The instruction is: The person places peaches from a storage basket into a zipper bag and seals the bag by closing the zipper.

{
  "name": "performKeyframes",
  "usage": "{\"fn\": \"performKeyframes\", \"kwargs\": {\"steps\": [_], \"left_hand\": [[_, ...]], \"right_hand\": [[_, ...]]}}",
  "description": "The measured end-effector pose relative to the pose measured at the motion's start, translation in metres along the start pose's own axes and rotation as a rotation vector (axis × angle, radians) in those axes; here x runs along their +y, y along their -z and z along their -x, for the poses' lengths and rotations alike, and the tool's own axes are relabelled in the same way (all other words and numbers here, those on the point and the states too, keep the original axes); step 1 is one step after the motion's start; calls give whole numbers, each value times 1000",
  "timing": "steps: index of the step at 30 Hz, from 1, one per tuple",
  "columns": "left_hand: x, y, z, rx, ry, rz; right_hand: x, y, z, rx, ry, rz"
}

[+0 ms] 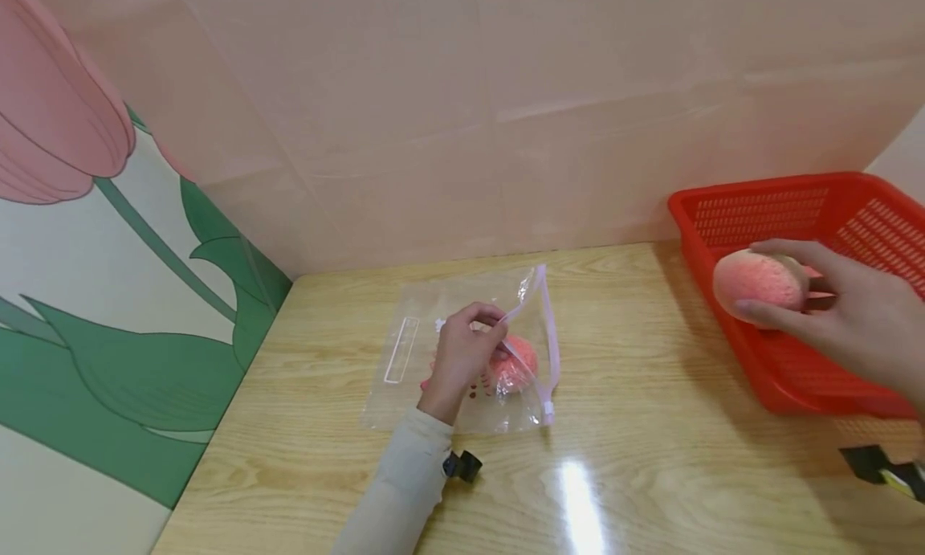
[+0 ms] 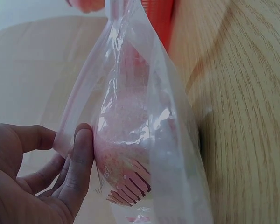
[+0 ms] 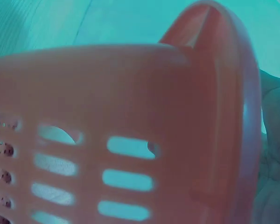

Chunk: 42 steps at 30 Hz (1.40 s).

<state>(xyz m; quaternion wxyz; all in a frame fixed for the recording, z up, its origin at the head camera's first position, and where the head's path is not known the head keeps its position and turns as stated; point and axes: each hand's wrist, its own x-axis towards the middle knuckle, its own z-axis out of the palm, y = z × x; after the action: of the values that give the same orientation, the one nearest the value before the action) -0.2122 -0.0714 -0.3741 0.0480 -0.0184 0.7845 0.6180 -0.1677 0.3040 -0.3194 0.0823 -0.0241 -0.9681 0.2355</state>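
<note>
A clear zip bag [image 1: 422, 298] with a pink zip edge lies on the table. My left hand [image 1: 466, 350] pinches one side of its mouth between thumb and fingers, lifting that edge away from the other. In the left wrist view, the left hand [image 2: 51, 177] is at the bag's lip, beside a peach [image 2: 123, 144] seen through the printed plastic. With thumb and fingers spread around it, my right hand [image 1: 860, 306] grips a pink and cream peach [image 1: 759, 286] over the near-left rim of the red basket [image 1: 759, 386]. The basket wall covers most of the right wrist view.
Part of another pink thing [image 1: 812, 278] shows behind the right hand's fingers inside the basket. A white zip slider [image 1: 548, 410] sits at the bag's near corner. Behind the wooden table [image 1: 621, 354] rises a beige covered wall [image 1: 433, 137]; a tulip mural stands at the left.
</note>
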Motion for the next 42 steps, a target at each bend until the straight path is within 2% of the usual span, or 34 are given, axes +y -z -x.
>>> {"fn": "performKeyframes", "kwargs": {"steps": [12, 18, 28, 32, 38, 42], "left_hand": [[0, 0, 1, -4, -1, 12], [0, 1, 1, 0, 2, 13], [0, 0, 0, -1, -4, 11], [1, 0, 2, -2, -8, 10], [2, 0, 2, -7, -7, 15], [3, 0, 3, -6, -7, 19]], "right_hand": [[-4, -4, 2, 20, -1, -68], [-6, -9, 3, 47, 56, -86], [-12, -15, 4, 32, 159, -126], [-18, -17, 5, 16, 174, -116], [-28, -23, 5, -58, 157, -121], [-32, -28, 6, -94, 190, -154]]}}
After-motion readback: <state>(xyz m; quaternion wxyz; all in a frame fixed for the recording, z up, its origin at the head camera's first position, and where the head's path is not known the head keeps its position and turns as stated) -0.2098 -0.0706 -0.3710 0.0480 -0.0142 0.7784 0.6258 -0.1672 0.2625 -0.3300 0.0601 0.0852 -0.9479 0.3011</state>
